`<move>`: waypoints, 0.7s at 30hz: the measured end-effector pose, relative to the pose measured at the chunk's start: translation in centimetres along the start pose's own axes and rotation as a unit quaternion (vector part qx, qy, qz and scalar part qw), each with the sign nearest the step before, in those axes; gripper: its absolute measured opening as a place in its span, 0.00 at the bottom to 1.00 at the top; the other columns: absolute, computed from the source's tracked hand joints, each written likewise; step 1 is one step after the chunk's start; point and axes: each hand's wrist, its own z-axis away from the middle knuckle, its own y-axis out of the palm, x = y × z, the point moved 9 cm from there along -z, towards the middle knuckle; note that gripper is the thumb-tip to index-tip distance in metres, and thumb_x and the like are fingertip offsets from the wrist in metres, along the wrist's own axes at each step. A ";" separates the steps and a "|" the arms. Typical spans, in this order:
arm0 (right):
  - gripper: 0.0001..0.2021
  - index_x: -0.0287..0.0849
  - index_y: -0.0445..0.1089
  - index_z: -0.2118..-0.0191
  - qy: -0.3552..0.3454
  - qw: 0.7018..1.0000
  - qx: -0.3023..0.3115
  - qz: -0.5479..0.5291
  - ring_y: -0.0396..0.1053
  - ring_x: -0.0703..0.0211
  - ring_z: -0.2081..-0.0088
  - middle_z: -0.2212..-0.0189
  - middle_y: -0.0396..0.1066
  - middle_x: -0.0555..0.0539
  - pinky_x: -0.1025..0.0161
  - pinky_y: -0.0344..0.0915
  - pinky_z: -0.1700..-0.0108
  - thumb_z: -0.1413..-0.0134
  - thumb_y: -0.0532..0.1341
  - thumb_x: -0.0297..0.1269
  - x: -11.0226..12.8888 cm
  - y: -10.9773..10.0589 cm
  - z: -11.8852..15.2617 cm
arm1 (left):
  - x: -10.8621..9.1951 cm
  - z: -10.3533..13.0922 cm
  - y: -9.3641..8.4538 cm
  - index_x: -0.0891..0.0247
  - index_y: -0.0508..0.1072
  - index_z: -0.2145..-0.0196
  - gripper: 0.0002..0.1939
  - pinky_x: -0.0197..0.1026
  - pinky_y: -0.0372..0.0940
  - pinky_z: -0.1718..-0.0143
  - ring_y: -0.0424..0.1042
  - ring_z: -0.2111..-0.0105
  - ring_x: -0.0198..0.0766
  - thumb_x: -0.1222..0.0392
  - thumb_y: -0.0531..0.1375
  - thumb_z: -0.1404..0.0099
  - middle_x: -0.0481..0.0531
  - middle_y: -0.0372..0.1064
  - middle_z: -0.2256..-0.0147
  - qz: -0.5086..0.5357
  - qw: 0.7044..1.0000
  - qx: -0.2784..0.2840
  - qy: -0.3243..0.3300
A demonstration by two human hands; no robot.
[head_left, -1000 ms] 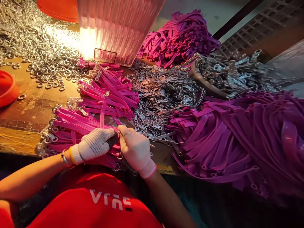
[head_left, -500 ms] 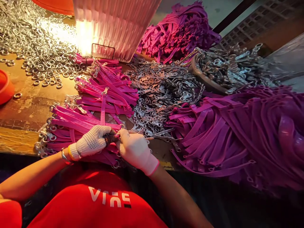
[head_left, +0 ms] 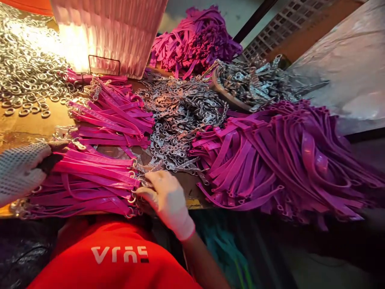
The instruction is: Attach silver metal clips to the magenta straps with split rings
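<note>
Many pink straps (head_left: 96,172) at near left, between left hand (head_left: 22,168) and right hand (head_left: 170,198). Fingers bent on both; cannot tell whether gripping. Risk of snagging, with end rings (head_left: 132,174) so close to metal links (head_left: 183,112).

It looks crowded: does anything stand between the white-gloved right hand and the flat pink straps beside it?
Silver metal pieces, including round rings at the right ends of the flat pink straps, lie between; nothing else visible blocks the white-gloved right hand.
</note>
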 end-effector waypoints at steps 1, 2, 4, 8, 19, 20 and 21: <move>0.19 0.43 0.74 0.53 0.017 1.000 -0.013 -0.008 0.70 0.53 0.60 0.62 0.75 0.43 0.61 0.60 0.59 0.32 0.56 0.53 -1.8 -0.2 0.0 | -0.5 0.3 0.4 0.45 0.67 0.39 0.30 0.56 0.60 0.43 0.68 0.49 0.48 0.59 0.55 0.39 0.35 0.70 0.46 0.002 0.999 -0.026 -0.027; 0.17 0.43 0.74 0.53 0.053 0.998 -0.043 0.006 0.69 0.53 0.59 0.61 0.75 0.42 0.60 0.60 0.57 0.31 0.55 0.49 -4.0 -0.7 -0.1 | -0.9 0.4 1.0 0.47 0.66 0.39 0.29 0.50 0.65 0.49 0.70 0.55 0.43 0.59 0.54 0.37 0.38 0.73 0.49 0.036 0.996 -0.047 -0.068; 0.12 0.40 0.76 0.55 0.101 0.992 -0.027 0.074 0.69 0.50 0.60 0.62 0.76 0.40 0.58 0.59 0.59 0.32 0.57 0.40 -7.9 0.0 -0.6 | -1.7 0.5 3.5 0.52 0.65 0.38 0.26 0.34 0.65 0.70 0.66 0.73 0.30 0.56 0.53 0.34 0.43 0.76 0.60 0.203 0.963 -0.056 -0.170; 0.11 0.41 0.76 0.52 0.091 0.978 0.076 0.174 0.67 0.46 0.60 0.61 0.76 0.38 0.56 0.56 0.63 0.38 0.61 0.30 -11.3 3.3 -1.4 | -5.3 -0.9 11.3 0.62 0.72 0.50 0.20 0.29 0.46 0.86 0.49 0.85 0.23 0.54 0.63 0.39 0.49 0.74 0.70 0.522 0.812 0.058 -0.256; 0.09 0.45 0.71 0.53 0.081 0.969 -0.089 -0.216 0.73 0.55 0.59 0.59 0.77 0.45 0.57 0.69 0.52 0.36 0.59 0.39 -5.3 -1.7 -3.1 | -9.4 -2.9 17.5 0.67 0.78 0.50 0.22 0.29 0.48 0.83 0.53 0.82 0.24 0.51 0.66 0.39 0.52 0.71 0.72 0.645 0.738 0.096 -0.170; 0.10 0.46 0.71 0.51 0.077 0.959 -0.064 -0.266 0.74 0.56 0.58 0.57 0.77 0.47 0.59 0.69 0.52 0.36 0.59 0.39 -3.4 -1.5 -3.5 | -9.4 -3.0 17.6 0.67 0.78 0.49 0.24 0.30 0.50 0.82 0.54 0.82 0.25 0.50 0.65 0.38 0.49 0.68 0.75 0.651 0.740 0.085 -0.147; 0.12 0.47 0.71 0.50 0.070 0.948 -0.031 -0.310 0.75 0.58 0.59 0.57 0.77 0.49 0.61 0.70 0.54 0.37 0.60 0.39 -1.3 -1.1 -4.0 | -9.4 -3.1 17.6 0.67 0.77 0.48 0.25 0.30 0.53 0.81 0.55 0.82 0.26 0.50 0.65 0.38 0.48 0.67 0.77 0.657 0.740 0.071 -0.127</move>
